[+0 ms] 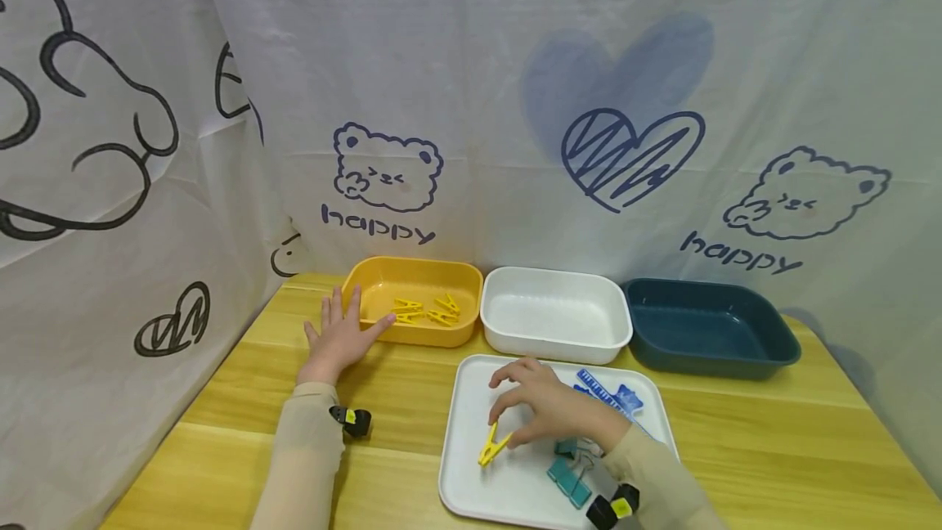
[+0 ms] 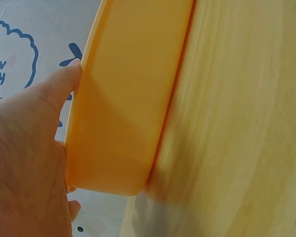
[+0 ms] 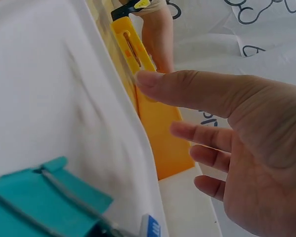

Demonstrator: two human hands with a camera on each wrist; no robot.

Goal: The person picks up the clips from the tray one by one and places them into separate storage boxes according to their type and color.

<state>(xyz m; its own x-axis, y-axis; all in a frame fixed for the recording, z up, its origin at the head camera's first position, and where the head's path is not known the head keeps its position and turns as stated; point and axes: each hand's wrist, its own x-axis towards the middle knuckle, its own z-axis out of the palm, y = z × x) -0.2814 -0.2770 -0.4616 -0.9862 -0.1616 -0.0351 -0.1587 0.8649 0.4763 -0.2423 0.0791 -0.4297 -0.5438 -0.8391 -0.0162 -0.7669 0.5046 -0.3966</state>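
On the white tray, my right hand (image 1: 545, 403) pinches a yellow clothespin (image 1: 491, 450) by its two legs, between thumb and finger. The same clothespin (image 3: 133, 45) shows past the thumb in the right wrist view. Several more yellow clothespins (image 1: 441, 317) lie in the yellow bin (image 1: 419, 335) at the back left. My left hand (image 1: 342, 343) touches that bin's front left rim with spread fingers; the left wrist view has its thumb at the rim. Teal binder clips (image 1: 568, 482) lie on the tray by my right wrist, partly hidden by it.
The white tray (image 1: 459, 497) also holds a blue ruler (image 1: 603, 389) and a blue star-like piece (image 1: 630, 399), partly behind my right hand. A white bin (image 1: 555, 340) and a dark teal bin (image 1: 706, 361) stand right of the yellow one, along the curtain (image 1: 471, 105).
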